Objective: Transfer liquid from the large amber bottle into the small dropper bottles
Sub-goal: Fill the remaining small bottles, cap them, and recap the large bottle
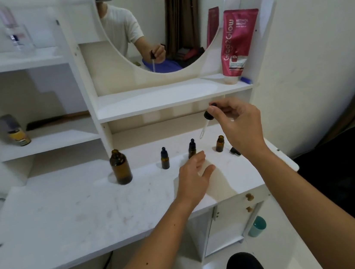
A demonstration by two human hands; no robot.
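**Dropper held above the open small bottle**

Nearest the camera, the left hand [194, 172] is hovering over the white surface [68, 207] with fingers spread wide and holding nothing, just in front of the middle small bottle [191, 148]. It looks well placed to steady whichever bottle is being filled, and gripping that bottle low would be keeping it from tipping.

The right hand [236, 122] is pinching the black bulb of a dropper [207, 119] between thumb and fingertips, the glass tube slanting down and left, its tip hanging between the middle bottle and the uncapped right bottle [219, 143]. To do this step well, the tip should be going straight into the narrow open neck before any squeeze, with a slow, gentle press. Whether the tube is carrying liquid cannot be told.

Along the row, the large amber bottle [121, 167] is standing upright and uncapped at the left; its level cannot be read through the dark glass. The left small bottle [164, 158] and the middle one are wearing dropper caps. A loose black cap [234, 151] is lying beside the right bottle.

Farther back, a pink tube [238, 43] is leaning on the shelf.
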